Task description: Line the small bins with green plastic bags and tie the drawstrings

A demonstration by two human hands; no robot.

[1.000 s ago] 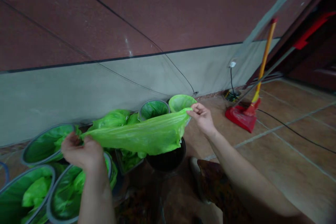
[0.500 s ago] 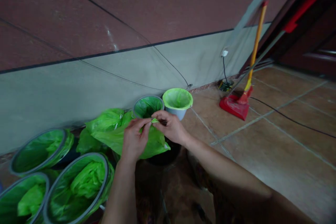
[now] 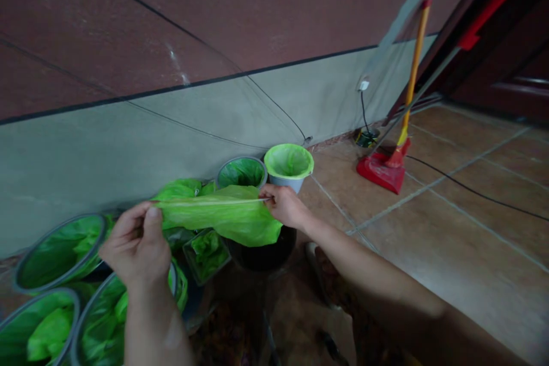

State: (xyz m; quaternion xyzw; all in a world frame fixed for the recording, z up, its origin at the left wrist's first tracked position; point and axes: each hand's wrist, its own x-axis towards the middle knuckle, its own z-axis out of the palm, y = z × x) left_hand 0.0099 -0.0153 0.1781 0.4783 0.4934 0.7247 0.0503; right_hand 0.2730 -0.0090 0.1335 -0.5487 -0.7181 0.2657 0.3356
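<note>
A bright green plastic bag is stretched sideways between my two hands, its top edge drawn nearly straight. My left hand pinches the left end between thumb and fingers. At the other end, my right hand grips the edge near a grey lined bin. Below the bag stands a dark round bin, partly covered by it. A small square bin with green lining sits to the left of that one.
Several green-lined bins, including an oval one, stand at the left. A pale bucket with a green liner is by the wall. On the right are a red dustpan, a broom with a yellow handle and a black cable across the tiles.
My hands were close together at the bag's edge. Now the left hand has moved far to the left, pulling the bag's edge taut, and the square bin has come into view.
</note>
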